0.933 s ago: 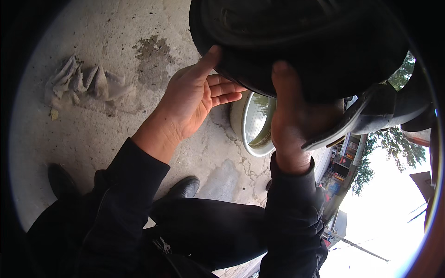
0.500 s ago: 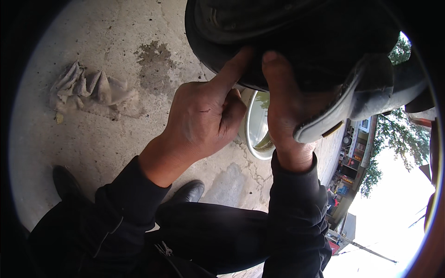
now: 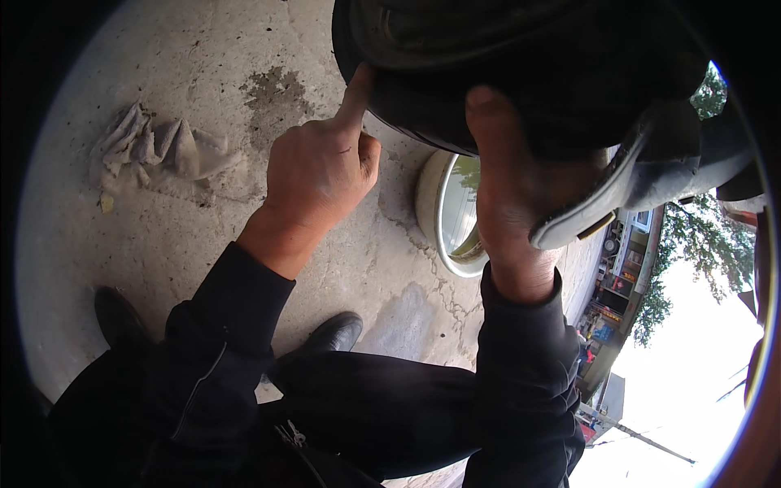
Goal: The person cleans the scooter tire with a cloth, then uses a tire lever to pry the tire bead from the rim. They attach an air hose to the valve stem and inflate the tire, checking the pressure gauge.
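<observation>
A large black rounded object (image 3: 529,49) filled the upper right of the head view, its lower edge above the concrete floor (image 3: 236,49); the top ran out of the picture. The person's left hand (image 3: 317,167) pointed upward, its index finger extended with the tip against the object's lower left edge. The remaining fingers were curled toward the palm, and whether they held anything could not be told. The right hand (image 3: 512,191) laid its thumb flat on the object's dark face; its other fingers were hidden, so how firmly they gripped could not be told. A grey curved part (image 3: 651,175) jutted down just beside that wrist, on its right.

Between the two hands, and lower than the object, a pale-rimmed basin (image 3: 446,244) stood on the floor, partly covered by the right hand. Liquid inside it showed a greenish reflection. A crumpled grey cloth (image 3: 171,150) lay on the floor, well apart to the left, near a dark patch (image 3: 279,98). Lower down were two dark shoes (image 3: 335,332) and black trousers (image 3: 374,398).
</observation>
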`<state>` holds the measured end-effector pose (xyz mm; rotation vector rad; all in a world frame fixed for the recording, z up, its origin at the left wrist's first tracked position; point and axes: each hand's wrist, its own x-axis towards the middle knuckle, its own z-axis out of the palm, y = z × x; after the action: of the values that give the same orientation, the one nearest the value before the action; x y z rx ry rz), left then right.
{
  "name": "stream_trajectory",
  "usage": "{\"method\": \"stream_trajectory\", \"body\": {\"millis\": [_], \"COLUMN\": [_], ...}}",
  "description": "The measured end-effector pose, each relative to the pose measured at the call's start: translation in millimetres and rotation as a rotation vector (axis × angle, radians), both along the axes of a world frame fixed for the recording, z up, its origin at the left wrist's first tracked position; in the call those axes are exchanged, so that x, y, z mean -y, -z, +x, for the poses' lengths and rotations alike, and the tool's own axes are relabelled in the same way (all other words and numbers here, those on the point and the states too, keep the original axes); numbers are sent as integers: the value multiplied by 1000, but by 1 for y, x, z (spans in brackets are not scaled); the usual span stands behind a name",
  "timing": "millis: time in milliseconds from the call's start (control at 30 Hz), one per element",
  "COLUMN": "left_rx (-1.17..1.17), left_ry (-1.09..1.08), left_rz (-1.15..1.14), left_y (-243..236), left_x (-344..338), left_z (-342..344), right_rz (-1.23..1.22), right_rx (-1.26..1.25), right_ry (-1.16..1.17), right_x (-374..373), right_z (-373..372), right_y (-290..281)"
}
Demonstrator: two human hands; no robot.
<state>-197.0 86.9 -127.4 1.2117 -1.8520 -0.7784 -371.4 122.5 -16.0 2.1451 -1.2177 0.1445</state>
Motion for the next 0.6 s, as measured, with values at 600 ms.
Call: {"method": "stream_trajectory", "body": {"millis": [600], "left_rx": [26], "left_ry": [-96], "left_rz": [149], "left_y": [87], "left_x": [40], "left_z": [66], "right_rz": [182], "right_rx": [1297], "right_ry": [-290], "right_x": [30], "right_z": [63], "right_y": [-32]}}
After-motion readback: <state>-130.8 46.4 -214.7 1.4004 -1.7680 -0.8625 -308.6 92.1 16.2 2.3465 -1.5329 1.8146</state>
